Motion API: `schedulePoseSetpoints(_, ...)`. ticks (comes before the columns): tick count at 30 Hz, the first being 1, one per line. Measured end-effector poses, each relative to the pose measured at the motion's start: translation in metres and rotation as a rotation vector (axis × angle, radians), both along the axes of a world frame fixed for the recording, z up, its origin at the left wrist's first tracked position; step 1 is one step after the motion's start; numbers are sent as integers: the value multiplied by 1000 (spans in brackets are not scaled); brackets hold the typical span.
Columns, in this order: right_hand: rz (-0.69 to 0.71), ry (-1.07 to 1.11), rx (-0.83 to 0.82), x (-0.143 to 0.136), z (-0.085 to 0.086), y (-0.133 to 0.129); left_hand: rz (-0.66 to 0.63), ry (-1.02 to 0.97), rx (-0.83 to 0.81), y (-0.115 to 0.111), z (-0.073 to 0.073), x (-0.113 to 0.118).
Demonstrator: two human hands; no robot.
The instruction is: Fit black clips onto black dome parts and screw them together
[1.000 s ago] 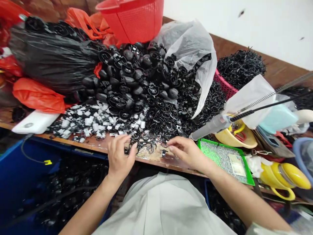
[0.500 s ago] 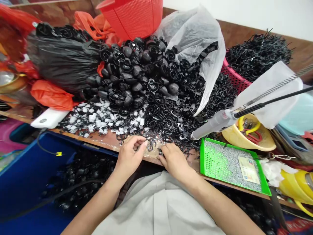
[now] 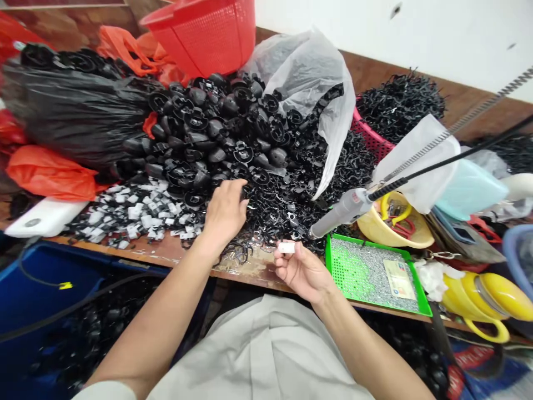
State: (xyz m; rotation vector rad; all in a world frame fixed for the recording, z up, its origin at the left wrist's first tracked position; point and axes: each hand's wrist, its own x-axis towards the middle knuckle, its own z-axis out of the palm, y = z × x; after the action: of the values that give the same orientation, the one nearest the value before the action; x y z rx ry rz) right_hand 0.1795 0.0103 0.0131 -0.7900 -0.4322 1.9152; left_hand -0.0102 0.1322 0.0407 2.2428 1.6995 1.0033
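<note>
My right hand [image 3: 303,271] is closed, palm turned up, with a small white plastic piece [image 3: 286,247] pinched between thumb and fingers above the front of the bench. My left hand [image 3: 226,212] reaches over the edge of a heap of black round plastic housings [image 3: 216,128]. Its fingers curl around something dark that I cannot make out, and the fingertips are partly hidden. Small black plastic parts [image 3: 287,203] lie in a pile between the two hands. Left of my left hand is a spread of small white-and-black pieces [image 3: 141,214].
A grey electric screwdriver [image 3: 339,212] hangs on a spring at right. Below it stands a green tray [image 3: 328,272] of small metal screws. Behind are a red basket [image 3: 204,36] and a clear plastic bag [image 3: 308,66]. A blue bin [image 3: 25,311] sits at lower left.
My left hand has moved up and away from the front edge onto the heap. My right hand has turned palm up, and the white piece now shows in it. The view has shifted right.
</note>
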Motion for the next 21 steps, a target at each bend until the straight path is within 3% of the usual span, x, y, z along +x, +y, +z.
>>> schedulePoseSetpoints(2,-45,-51,30,-1,-1,-6,22,-309,-28,-12,4,3)
schedulePoseSetpoints(4,-129,-251,176,-4,1,-13,11,-712,-198,-33,8,11)
schedulePoseSetpoints(6,-201,-572,453,-9,6,-20,-26,-1101,-466,-60,8,23)
schedulePoseSetpoints(8,-252,-881,773,-12,10,-25,-51,-1326,-712,-89,2,34)
schedulePoseSetpoints(10,-295,-1073,984,-13,11,-27,-88,-1376,-835,-115,-7,39)
schedulePoseSetpoints(12,-305,-1167,1034,-11,6,-27,-135,-1306,-898,-135,-16,36)
schedulePoseSetpoints(16,-160,-1186,959,-7,-5,-27,-219,-1189,-1064,-153,-24,25)
schedulePoseSetpoints(21,-105,-1164,811,-1,2,-33,-87,-1245,-1065,-154,-30,26)
